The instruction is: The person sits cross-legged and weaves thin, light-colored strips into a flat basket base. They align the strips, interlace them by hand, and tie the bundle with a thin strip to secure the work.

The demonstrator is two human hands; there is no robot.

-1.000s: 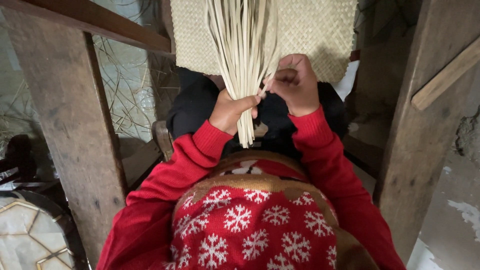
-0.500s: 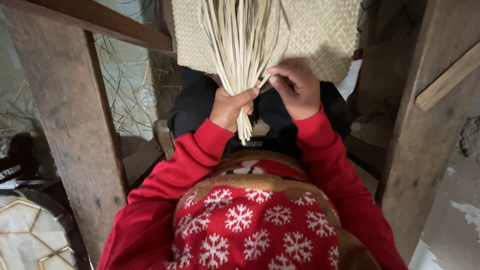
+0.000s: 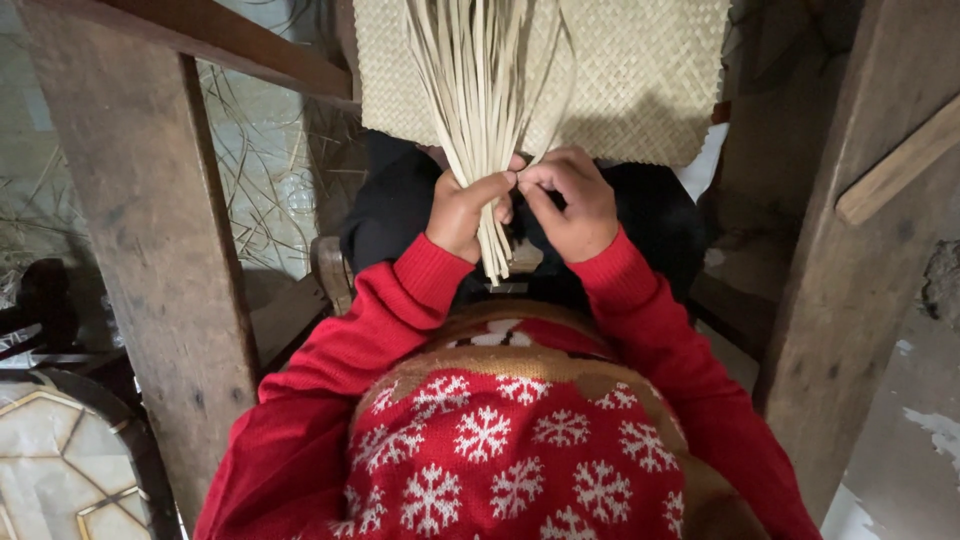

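A bundle of pale straw strips [image 3: 478,90] stands upright in front of me, its lower ends hanging below my fist. My left hand [image 3: 462,212] is clenched round the bundle near its base. My right hand [image 3: 568,203] is beside it, its thumb and forefinger pinching at strips at the bundle's right edge, touching the left hand's fingertips. Behind the strips lies a woven straw mat [image 3: 640,70]. Both arms are in red sleeves, and my red jumper with white snowflakes fills the lower view.
A thick wooden post [image 3: 150,250] stands at left with a slanted beam [image 3: 250,55] above it. Another wooden post [image 3: 860,250] rises at right. Loose straw [image 3: 265,190] lies on the floor behind the left post. A patterned tile-like panel [image 3: 55,460] sits at bottom left.
My right hand has moved left and down from the mat to meet the left hand at the bundle. The bundle has shifted slightly; the left hand keeps its grip.
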